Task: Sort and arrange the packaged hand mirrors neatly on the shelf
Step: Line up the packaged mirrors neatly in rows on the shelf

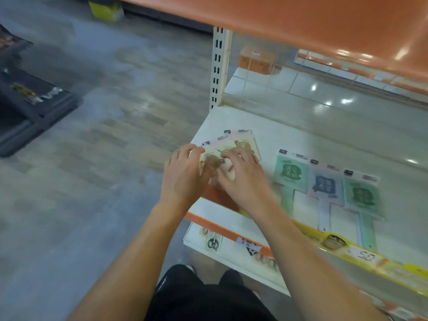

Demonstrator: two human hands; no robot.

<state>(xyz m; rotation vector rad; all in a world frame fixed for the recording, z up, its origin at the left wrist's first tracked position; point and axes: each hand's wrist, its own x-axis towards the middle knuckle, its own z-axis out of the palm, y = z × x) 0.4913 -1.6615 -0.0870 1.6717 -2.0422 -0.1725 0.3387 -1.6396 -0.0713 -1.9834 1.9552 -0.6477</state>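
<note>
Both hands on the cream mirror fan at the shelf's left end; three green/blue packs already lined up to the right.

Near to far: left hand (183, 174) curls round the left edge of the nearest cream mirror pack (214, 164), thumb over its face; right hand (243, 177) lies on the same pack, fingers bent and pressing down. Can't tell if the right thumb is under the pack. Pack sits directly under both hands, long axis running front edge to back, handle end hidden by wrists. Behind the fingertips, two more cream packs (243, 141) fan out, skewed toward the back right. My read: next move squares the fan. Sorted row (324, 181) lies well right, nearer the right hand, on the white shelf (301, 140).
</note>
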